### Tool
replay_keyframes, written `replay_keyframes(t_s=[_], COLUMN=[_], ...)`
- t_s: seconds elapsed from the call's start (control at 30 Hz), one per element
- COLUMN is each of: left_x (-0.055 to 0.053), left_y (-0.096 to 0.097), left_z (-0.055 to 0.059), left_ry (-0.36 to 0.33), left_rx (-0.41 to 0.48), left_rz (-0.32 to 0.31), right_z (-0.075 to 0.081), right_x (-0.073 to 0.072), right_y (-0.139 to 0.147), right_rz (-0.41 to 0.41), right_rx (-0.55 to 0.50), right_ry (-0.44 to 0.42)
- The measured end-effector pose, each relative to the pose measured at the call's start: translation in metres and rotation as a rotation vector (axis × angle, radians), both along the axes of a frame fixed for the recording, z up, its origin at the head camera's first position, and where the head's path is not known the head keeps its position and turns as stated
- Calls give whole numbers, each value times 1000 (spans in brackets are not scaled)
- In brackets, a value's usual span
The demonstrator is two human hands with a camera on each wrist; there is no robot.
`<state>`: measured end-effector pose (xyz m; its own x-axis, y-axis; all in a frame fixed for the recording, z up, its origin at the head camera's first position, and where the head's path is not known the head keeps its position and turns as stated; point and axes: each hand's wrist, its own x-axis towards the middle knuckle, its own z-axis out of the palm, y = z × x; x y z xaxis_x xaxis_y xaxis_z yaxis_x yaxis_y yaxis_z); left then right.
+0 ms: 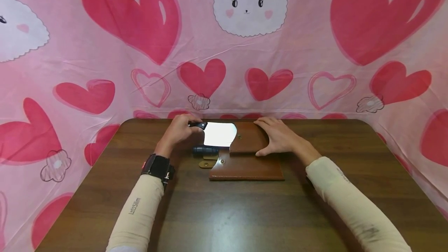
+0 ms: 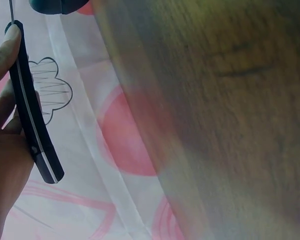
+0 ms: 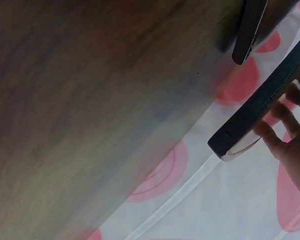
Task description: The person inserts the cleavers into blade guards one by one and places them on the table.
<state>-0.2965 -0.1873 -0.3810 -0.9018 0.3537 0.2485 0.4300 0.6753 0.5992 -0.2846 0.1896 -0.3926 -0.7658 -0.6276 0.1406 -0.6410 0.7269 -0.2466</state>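
Observation:
In the head view my left hand [image 1: 181,129] grips the black handle [image 1: 198,124] of a cleaver, whose bright, broad blade [image 1: 219,134] points right. The left wrist view shows the thumb and fingers round that handle [image 2: 27,100]. My right hand [image 1: 280,137] holds a brown leather sheath [image 1: 250,139] across its width, thumb at the near edge and fingers at the far edge. Blade and sheath meet at the sheath's left side; whether the tip is inside or in front, I cannot tell. Fingers curl at the held sheath [image 3: 265,100] in the right wrist view.
A second brown leather sheath [image 1: 248,168] lies on the wooden table [image 1: 217,213], nearer me. By its left end are a tan snap strap [image 1: 206,164] and a dark ribbed cylinder [image 1: 204,151]. A pink heart-print cloth [image 1: 224,49] hangs behind the table.

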Motion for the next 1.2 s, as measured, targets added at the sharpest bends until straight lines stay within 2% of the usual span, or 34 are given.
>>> replay_keyframes(t_s=[0.17, 0.43, 0.63, 0.87, 1.2], left_x=[1, 4, 4, 2, 3], left_y=[2, 4, 7, 11, 16], left_z=[0, -1, 0, 0, -1], left_ry=[13, -6, 17, 37, 51], left_rx=[-5, 13, 17, 0, -6], left_rz=[5, 0, -26, -10, -21], right_z=[0, 0, -1, 0, -2], right_x=[2, 4, 4, 4, 5], right_y=[-1, -6, -10, -12, -12], right_rz=[-6, 3, 9, 13, 5], right_rx=[0, -5, -2, -9, -8], right_ry=[-8, -14, 16, 23, 14])
